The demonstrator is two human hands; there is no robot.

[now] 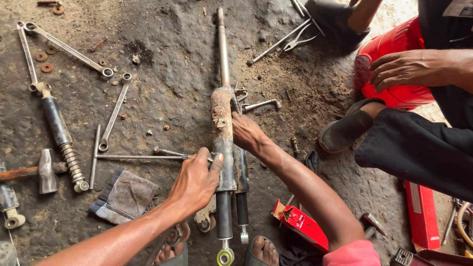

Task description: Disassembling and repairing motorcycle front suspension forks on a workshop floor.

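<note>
A long rusty shock absorber (222,123) lies upright in the middle of the dirty floor, its thin rod pointing away from me. A second, darker shock absorber (242,182) lies right beside it. My left hand (194,183) grips the rusty body from the left, thumb on the tube. My right hand (246,132) is wrapped over both tubes from the right, fingers closed on them.
Ring spanners (66,49) and a T-handle wrench (140,157) lie left, with a small coil-spring shock (61,138), a hammer (45,171) and a grey rag (127,194). Another person's hand (411,69) and sandalled foot (347,129) are right, near a red container (399,64). Red boxes (301,224) lie near.
</note>
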